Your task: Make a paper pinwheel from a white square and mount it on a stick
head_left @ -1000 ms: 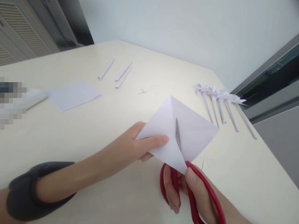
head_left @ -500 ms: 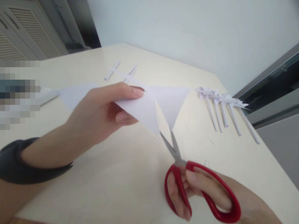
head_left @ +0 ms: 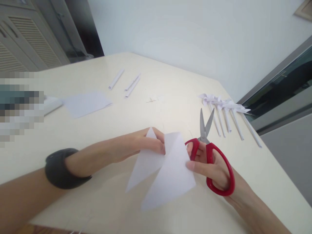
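A white sheet of paper point(head_left: 170, 174), slit inward from its corners into pointed flaps, is held low over the table. My left hand point(head_left: 143, 141) is closed on its left side, fingers near the sheet's middle. The red-handled scissors point(head_left: 204, 139) hang on my right hand point(head_left: 216, 172), blades parted and pointing away from me, apart from the paper. The thumb of that same hand touches the sheet's right edge; its other fingers are partly hidden behind the sheet and handles.
White paper sheets point(head_left: 87, 104) lie at left on the table point(head_left: 117, 126). Rolled paper sticks point(head_left: 133, 86) rest farther back, near small paper scraps point(head_left: 153, 98). Several paper pinwheels point(head_left: 225, 105) on rolled sticks line the right side. A wall point(head_left: 182, 35) stands behind.
The scissors have come out of the slit and swung up to the right. Both hands have brought the paper lower and closer, turning it, and my right thumb now touches it.
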A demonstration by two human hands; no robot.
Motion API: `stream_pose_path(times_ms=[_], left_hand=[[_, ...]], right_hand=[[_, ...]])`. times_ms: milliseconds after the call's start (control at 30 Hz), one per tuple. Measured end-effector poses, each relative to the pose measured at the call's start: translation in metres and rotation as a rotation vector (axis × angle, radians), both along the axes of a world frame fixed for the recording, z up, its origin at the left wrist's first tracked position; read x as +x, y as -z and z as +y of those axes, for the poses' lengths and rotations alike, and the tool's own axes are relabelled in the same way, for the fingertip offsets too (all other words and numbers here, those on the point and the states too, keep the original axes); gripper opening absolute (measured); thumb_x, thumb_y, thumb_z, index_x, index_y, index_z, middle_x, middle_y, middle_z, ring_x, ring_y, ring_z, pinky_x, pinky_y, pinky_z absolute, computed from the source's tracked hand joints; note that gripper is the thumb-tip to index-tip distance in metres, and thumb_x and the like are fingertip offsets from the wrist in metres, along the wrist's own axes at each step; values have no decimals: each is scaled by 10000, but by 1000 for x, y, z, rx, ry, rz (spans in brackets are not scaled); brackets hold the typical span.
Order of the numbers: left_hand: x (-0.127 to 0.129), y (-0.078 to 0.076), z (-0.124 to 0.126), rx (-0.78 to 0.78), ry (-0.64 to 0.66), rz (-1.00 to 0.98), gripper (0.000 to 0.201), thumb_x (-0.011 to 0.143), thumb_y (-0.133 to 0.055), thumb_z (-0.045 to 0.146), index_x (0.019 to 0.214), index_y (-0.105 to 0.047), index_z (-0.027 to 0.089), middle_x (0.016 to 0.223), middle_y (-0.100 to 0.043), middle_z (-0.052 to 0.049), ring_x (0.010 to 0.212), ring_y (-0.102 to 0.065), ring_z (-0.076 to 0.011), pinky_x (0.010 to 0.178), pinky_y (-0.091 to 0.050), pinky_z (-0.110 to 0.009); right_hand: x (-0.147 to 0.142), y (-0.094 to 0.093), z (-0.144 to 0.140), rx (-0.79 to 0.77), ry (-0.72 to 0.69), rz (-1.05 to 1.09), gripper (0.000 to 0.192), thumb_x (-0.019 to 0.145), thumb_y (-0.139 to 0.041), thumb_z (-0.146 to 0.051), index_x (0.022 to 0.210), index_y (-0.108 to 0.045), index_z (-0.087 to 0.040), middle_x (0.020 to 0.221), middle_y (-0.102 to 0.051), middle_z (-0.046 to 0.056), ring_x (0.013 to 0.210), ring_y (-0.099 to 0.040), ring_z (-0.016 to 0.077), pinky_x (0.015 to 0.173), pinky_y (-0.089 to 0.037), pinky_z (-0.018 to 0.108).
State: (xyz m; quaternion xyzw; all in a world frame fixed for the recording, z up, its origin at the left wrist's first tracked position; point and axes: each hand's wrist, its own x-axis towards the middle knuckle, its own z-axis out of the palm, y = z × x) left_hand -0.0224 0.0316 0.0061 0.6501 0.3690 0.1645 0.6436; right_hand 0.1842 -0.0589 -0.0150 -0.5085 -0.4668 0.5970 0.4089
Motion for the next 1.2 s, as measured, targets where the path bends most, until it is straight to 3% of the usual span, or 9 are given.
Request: stream_pose_path(times_ms=[67,167,300,433,667,800,933,1067,1200], left_hand=[[3,-7,0,-207,160,-164,193,774,-526,253,733,-680,144,636,-642,37,545,-552,-82,499,-397,-157],[7,-14,2,-196,44,-192,197,839,-463,218,817,-656,180,777,-663,30,775,-594,-105,699,-436,-172],[10,-7,10,-112,181,-191,226,791,-561,376,684,-559,177,560,-484,54,494,-408,-86,499,-329,-213],[15,7,11,36,229,-55,279,693,-661,361,606,-468,179,475,-400,64,447,-356,-91,459,-241,-233],[23,8,-8,-117,314,-10,284,833,-515,381,646,-503,169,465,-387,64,458,-352,-87,513,-316,-229],[23,3,-15,-47,264,71,321,848,-483,364,596,-505,166,496,-401,51,486,-380,-92,504,-309,-224],[20,1,-18,42,39,83,274,793,-542,296,556,-473,179,524,-455,44,483,-380,-93,467,-286,-234],[12,4,-14,109,-189,-36,366,816,-502,307,496,-370,187,451,-324,59,441,-280,-83,450,-224,-254],[7,6,-9,132,-229,-134,399,835,-475,295,486,-318,183,452,-270,62,444,-226,-79,457,-190,-266]], right_hand=[[-4,-1,0,22,79,-23,168,752,-688,-208,787,-524,-218,739,-491,-28,690,-470,142,651,-374,293],[-7,-7,-2,48,213,-59,101,781,-638,-173,818,-558,-222,741,-496,-22,700,-464,150,721,-395,327],[-7,-14,-4,73,379,-54,52,803,-602,-185,837,-586,-222,740,-484,-8,710,-458,167,739,-396,345],[-9,-11,-5,131,490,11,54,793,-619,-218,780,-567,-207,735,-469,-1,720,-463,175,686,-373,326],[-23,-7,-12,112,518,118,136,817,-604,-233,731,-503,-207,726,-469,-6,694,-440,156,652,-361,303],[-26,-7,-15,81,448,158,148,832,-594,-235,714,-511,-201,754,-496,4,748,-472,169,683,-378,307],[-22,-2,-11,74,318,280,194,881,-501,-303,724,-538,-194,707,-496,9,711,-476,164,719,-389,326],[-21,-3,-10,27,151,310,294,898,-420,-413,813,-574,-177,748,-551,52,696,-494,182,725,-405,371],[-24,-7,-19,-89,-70,179,488,866,-358,-589,822,-587,-160,693,-581,86,696,-534,225,756,-415,453]])
